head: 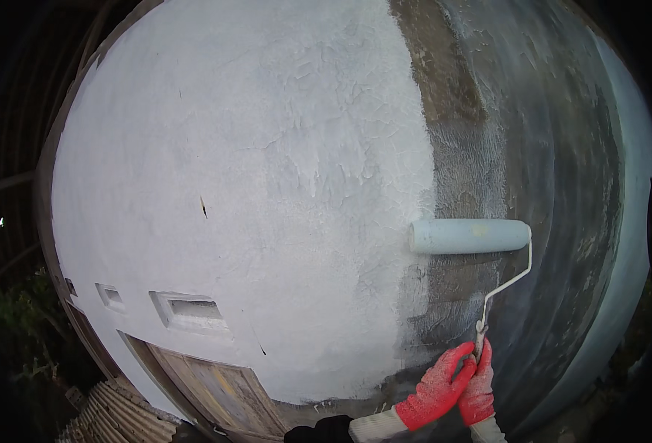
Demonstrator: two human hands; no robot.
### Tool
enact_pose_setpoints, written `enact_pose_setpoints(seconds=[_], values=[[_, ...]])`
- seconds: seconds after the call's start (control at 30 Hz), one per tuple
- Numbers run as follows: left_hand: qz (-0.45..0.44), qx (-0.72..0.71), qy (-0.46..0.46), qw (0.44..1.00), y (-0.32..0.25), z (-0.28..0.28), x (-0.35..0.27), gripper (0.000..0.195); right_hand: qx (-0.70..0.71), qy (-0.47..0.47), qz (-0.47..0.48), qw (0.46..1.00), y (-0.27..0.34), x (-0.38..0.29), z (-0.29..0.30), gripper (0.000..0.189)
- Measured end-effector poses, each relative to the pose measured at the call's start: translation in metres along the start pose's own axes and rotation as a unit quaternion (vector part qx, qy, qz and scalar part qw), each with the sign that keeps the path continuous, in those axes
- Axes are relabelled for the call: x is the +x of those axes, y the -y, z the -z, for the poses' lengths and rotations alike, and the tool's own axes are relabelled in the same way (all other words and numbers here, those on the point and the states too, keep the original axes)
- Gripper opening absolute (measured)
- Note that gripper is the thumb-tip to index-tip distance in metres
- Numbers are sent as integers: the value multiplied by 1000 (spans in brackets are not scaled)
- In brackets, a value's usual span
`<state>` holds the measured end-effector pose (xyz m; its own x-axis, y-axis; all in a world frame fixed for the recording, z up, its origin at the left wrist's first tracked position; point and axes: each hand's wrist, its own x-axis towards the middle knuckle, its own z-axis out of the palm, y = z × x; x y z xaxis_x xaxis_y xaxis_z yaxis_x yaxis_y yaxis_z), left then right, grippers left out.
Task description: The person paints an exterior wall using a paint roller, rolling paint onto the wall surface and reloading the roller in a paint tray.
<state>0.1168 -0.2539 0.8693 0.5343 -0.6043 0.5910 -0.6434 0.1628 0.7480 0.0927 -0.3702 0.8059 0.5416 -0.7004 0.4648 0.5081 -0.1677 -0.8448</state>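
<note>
A paint roller (470, 236) with a pale, paint-covered sleeve lies horizontally against the wall, where white paint meets bare grey render. Its bent wire frame (507, 285) runs down from the right end to the handle (479, 338). Both hands wear red-coated work gloves with white cuffs and grip that handle. My left hand (434, 387) comes in from the left, its fingers round the handle's lower part. Close beside it on the right, my right hand (478, 385) also holds the handle; the two gloves touch and partly hide the grip.
The painted wall (237, 144) fills the left and middle; unpainted grey render (558, 166) lies to the right. At lower left are a recessed vent opening (195, 310), a wooden door or shutter (215, 390) and corrugated sheeting (118, 418). Dark roof framing and foliage show at far left.
</note>
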Motion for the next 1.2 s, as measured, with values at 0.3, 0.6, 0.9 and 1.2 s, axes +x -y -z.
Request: enact_pose_setpoints(seconds=[0.3, 0.6, 0.9, 1.2], values=[[-184, -2, -61, 981, -60, 4, 32, 49, -194, -33, 191, 962, 246, 161, -66, 44], [-216, 7, -116, 969, -69, 11, 19, 43, -226, -7, 140, 964, 173, 120, -38, 41], [-186, -9, -94, 978, -64, 9, 7, 45, -182, -21, 137, 974, 52, 52, 6, 49], [-240, 41, -106, 964, -86, 15, 17, 47, -235, -25, 182, 954, 330, 185, -91, 36]])
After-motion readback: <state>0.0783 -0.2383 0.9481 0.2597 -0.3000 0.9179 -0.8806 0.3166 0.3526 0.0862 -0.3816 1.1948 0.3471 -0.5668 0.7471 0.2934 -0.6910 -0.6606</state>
